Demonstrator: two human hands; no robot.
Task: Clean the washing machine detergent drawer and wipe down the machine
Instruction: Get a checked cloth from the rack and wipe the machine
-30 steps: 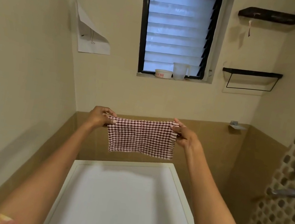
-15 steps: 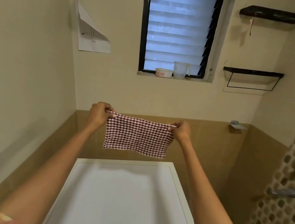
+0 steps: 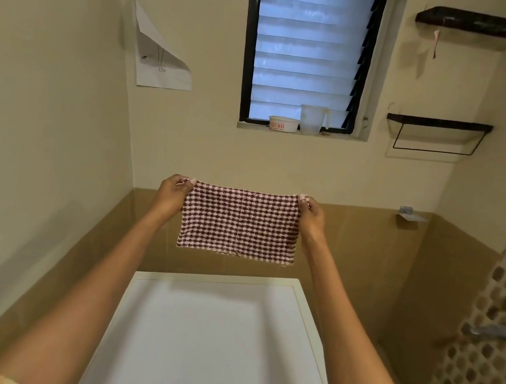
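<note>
Head view, looking forward and down. Both arms reach out over the white top of the washing machine (image 3: 207, 335), which stands against the tan-tiled lower wall. The checked cloth (image 3: 239, 223), maroon and pale pink, hangs in the air above the machine's far edge and touches nothing but the hands. The left hand (image 3: 172, 193) pinches the cloth's upper left corner and the right hand (image 3: 311, 216) pinches the upper right corner. On each hand the fingers (image 3: 191, 181) are curled together, with thumb and fingertips pressed on the hem.

Compared with one second ago, the top edge, which then sagged between the hands, now runs straight and nearly level, and the cloth hangs flat as a rectangle with an even lower edge. The right hand, earlier holding a loose fold with longer fingers, now grips only the corner, as it did half a second ago. The hands stand at about the same spacing and slightly higher in the view. The machine top is as it was.

Behind the cloth, a louvred window (image 3: 306, 53) carries on its sill a white bowl (image 3: 283, 124) and a clear measuring jug (image 3: 311, 119). A sheet of paper (image 3: 160, 55) hangs on the left wall. Two dark shelves (image 3: 439, 122) are fixed at right, above a tap (image 3: 492, 332) on the mosaic wall.
</note>
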